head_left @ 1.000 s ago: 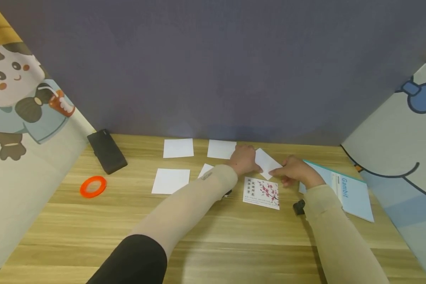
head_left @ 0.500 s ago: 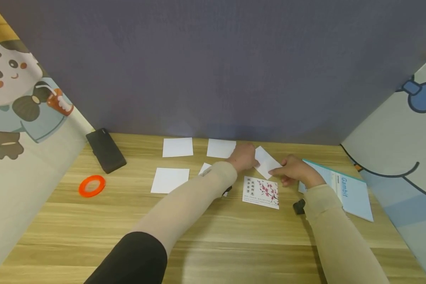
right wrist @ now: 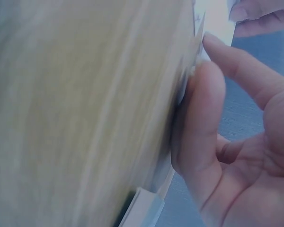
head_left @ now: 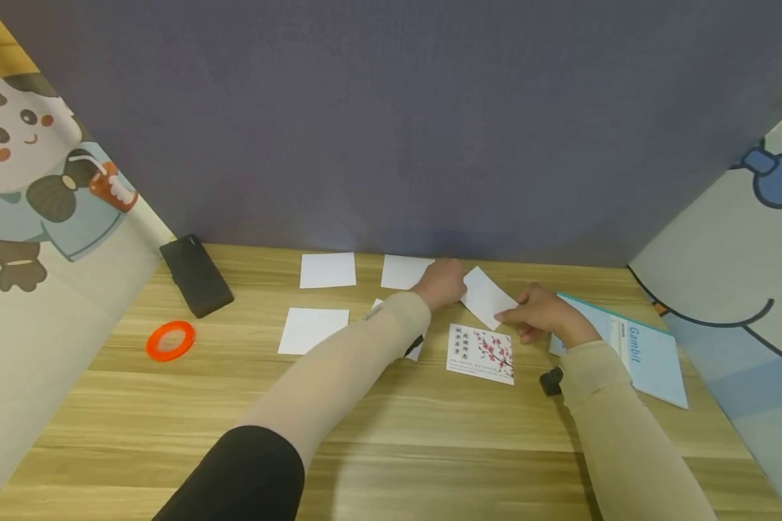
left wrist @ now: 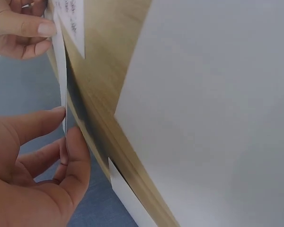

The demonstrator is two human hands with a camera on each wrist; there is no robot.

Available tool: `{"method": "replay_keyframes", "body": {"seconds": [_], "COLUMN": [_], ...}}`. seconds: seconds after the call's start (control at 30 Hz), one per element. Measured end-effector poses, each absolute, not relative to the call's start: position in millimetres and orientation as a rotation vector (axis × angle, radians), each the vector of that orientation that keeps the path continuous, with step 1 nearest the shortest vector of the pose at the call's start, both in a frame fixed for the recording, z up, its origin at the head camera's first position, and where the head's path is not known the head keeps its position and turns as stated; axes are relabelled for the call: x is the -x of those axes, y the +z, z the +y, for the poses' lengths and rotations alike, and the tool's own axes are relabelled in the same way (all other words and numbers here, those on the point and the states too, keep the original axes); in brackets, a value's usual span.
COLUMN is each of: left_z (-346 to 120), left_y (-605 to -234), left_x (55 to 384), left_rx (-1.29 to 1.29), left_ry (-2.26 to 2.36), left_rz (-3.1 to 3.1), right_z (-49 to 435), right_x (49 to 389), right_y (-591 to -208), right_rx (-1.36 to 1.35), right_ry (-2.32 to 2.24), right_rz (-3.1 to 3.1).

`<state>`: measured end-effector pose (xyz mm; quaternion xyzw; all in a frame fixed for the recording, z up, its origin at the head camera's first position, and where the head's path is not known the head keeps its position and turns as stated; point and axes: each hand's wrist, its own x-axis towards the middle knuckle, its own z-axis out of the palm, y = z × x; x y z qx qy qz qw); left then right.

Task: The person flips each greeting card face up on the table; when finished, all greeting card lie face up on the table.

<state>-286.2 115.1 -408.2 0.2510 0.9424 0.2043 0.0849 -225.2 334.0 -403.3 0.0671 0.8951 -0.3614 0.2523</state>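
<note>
Head view: left hand (head_left: 442, 283) and right hand (head_left: 546, 316) reach forward, near each other. Both pinch one white card (head_left: 487, 295)

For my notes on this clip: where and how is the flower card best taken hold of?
Probably by its near edge, from the person's side. The flower card lies flat on the table, so a fingertip would likely have to lift that edge before pinching. The white card, held by left hand and right hand, crowds its far edge.
</note>
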Motion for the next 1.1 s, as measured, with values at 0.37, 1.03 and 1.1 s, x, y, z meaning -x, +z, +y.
{"method": "replay_keyframes", "body": {"seconds": [0.37, 1.03, 1.1], "left_z": [113.4, 100.3, 98.8], "left_y": [-403.4, -403.7, -402.7], "left_x": [296.0, 292.0, 293.4], "left_rx": [-0.725, -0.561, -0.551], "left_ry": [0.653, 1.118, 1.204], "left_rz": [2.719, 2.424, 2.343], "right_z": [336.9, 332.0, 332.3], "right_x": [222.7, 216.3, 215.5], "right_y": [-403.7, -406.2, -404.9], "right_rx": [-0.159, -0.176, -0.181], "right_ry": [-0.993, -1.011, -1.03], "right_rz": [2.45, 2.511, 2.517]}}
